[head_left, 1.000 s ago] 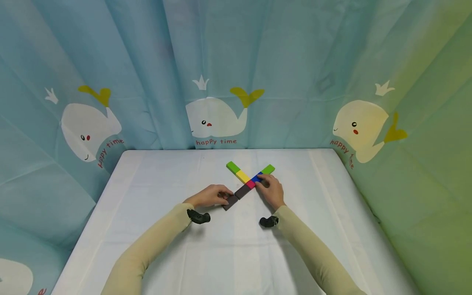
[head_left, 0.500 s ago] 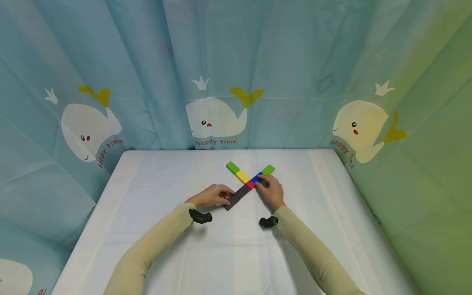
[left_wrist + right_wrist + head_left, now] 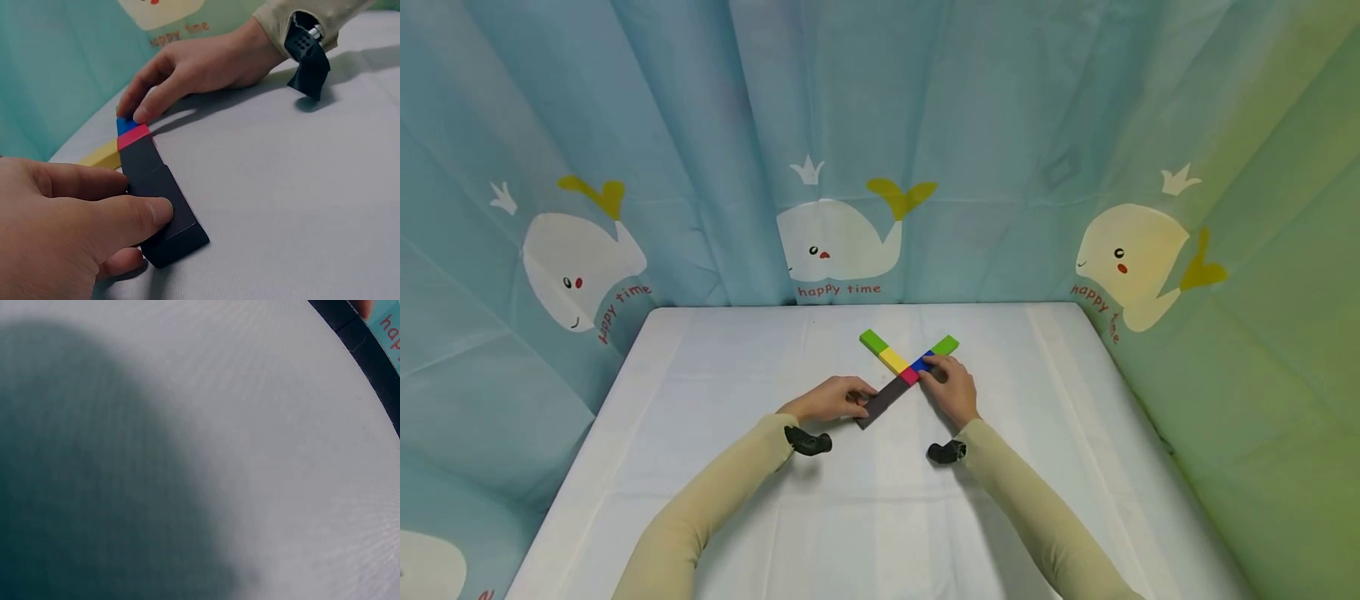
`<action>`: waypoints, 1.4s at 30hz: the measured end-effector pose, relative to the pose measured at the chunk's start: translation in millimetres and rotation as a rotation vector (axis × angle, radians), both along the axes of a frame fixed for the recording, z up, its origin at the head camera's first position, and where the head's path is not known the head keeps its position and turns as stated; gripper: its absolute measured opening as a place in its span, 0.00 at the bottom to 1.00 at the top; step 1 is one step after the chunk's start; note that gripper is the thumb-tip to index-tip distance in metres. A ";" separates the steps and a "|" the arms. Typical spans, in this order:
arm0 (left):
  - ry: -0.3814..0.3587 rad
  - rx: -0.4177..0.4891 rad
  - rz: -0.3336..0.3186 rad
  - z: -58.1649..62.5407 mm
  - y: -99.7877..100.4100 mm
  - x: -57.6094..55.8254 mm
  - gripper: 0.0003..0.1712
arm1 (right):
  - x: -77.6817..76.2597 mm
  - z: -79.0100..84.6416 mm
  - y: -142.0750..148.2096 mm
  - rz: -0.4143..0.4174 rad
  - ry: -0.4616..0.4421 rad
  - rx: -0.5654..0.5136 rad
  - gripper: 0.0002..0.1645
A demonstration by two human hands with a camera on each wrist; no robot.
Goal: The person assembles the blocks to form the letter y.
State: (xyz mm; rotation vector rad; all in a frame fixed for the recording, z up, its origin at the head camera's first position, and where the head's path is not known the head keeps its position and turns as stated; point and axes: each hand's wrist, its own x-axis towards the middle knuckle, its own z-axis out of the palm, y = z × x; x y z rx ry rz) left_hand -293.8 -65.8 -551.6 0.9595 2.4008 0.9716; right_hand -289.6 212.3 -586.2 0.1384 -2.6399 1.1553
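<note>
My left hand [image 3: 829, 398] grips the near dark block [image 3: 872, 408], its thumb on the top face in the left wrist view. That block meets a second dark block [image 3: 140, 157] end to end, with a small step at the side of the joint. Beyond come a red block [image 3: 909, 375], a blue block [image 3: 919, 364] and a green block [image 3: 947, 343] in one slanting row. My right hand [image 3: 953, 392] pinches the blue block, partly hiding it. From the red block a yellow block [image 3: 893, 360] and another green block [image 3: 872, 339] branch off to the upper left.
All blocks lie flat on a white-covered table [image 3: 737, 350]. A blue-green curtain [image 3: 1000, 125] with printed whales hangs behind and along both sides. Black wrist devices [image 3: 808, 441] jut inward from both sleeves. A dark blur covers the left of the right wrist view.
Over the last second my left hand has shifted slightly right, pushing the near dark block against the second one and closing their gap. My right hand has stayed in place.
</note>
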 end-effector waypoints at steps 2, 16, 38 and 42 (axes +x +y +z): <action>-0.002 0.004 -0.001 -0.1 -0.4 0.2 0.23 | -0.2 -0.4 -0.4 -0.001 0.003 0.002 0.22; -0.021 0.039 0.002 -0.6 -6.1 1.4 0.22 | -1.4 0.2 -2.0 0.003 0.021 0.018 0.21; -0.011 0.017 0.021 1.5 0.2 0.6 0.23 | -2.2 2.2 0.0 0.000 0.011 0.004 0.22; -0.030 0.005 0.029 3.0 1.3 0.7 0.23 | -1.4 2.4 -0.7 -0.002 0.005 0.009 0.22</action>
